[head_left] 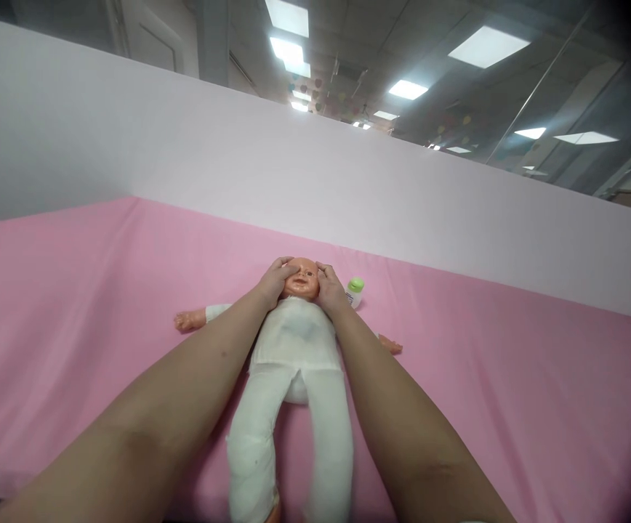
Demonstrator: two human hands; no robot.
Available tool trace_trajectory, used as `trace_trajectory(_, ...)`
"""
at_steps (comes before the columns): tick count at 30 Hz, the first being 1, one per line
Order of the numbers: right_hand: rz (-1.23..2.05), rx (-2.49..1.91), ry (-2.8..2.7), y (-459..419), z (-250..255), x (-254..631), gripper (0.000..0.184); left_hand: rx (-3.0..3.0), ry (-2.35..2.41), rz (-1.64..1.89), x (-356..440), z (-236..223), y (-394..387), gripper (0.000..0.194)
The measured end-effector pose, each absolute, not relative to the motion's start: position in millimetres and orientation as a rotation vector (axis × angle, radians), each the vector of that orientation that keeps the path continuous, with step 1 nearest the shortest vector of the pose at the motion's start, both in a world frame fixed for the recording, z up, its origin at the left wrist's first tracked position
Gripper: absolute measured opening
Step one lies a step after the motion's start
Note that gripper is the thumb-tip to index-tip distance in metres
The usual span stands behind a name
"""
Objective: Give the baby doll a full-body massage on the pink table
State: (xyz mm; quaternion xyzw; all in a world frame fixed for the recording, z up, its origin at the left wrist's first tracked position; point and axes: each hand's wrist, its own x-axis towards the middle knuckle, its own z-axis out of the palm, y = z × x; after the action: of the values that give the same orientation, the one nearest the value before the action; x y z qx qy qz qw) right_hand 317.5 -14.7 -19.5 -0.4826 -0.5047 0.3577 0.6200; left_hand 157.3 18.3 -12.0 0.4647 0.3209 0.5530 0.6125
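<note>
A baby doll (296, 334) with a hard plastic head and a white cloth body lies on its back, its feet towards me. My left hand (277, 282) cups one side of the doll's head, the thumb lying over one eye. On the other side, my right hand (329, 285) is curved round the cheek and temple. Both sets of fingers press against the head, and some fingertips are hidden behind it. The doll's arms stretch out sideways, partly covered by my forearms. A small white bottle with a green cap (355, 290) stands just right of my right hand.
Pink cloth (473, 392) with soft creases covers the surface under the doll. A low white wall (272, 167) runs along the far side, with glass above it that shows ceiling lights. At the left, a door (155, 36) is visible behind the wall.
</note>
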Motion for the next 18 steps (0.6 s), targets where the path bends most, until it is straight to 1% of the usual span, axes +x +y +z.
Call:
trace_trajectory(2, 0.689, -1.212, -1.210, -18, -20, 319, 0.030, 1.130, 0.793, 1.296, 159, -14, 21, 0.057)
trace_trajectory(4, 0.569, -1.308, -1.247, -23, -20, 319, 0.027, 1.201, 0.858, 1.336, 160, -14, 21, 0.055)
trace_trajectory(8, 0.392, -1.395, -1.329, -39, -17, 310, 0.035, 1.372, 0.983, 1.437, 152, -9, 4, 0.046)
trace_trajectory(10, 0.340, -1.395, -1.394, -49, -16, 305, 0.038, 1.441, 1.025, 1.470, 144, -8, -10, 0.047)
trace_trajectory(12, 0.314, -1.378, -1.470, -57, -16, 303, 0.038, 1.536, 1.048, 1.450, 134, -9, -21, 0.054)
trace_trajectory(14, 0.299, -1.358, -1.565, -62, -15, 305, 0.042, 1.685, 1.077, 1.364, 125, -10, -28, 0.065)
trace_trajectory(15, 0.298, -1.347, -1.612, -63, -15, 307, 0.047, 1.731, 1.081, 1.317, 121, -11, -30, 0.070)
trace_trajectory(18, 0.357, -1.314, -1.680, -61, -14, 313, 0.069, 1.741, 1.084, 1.241, 113, -10, -29, 0.080)
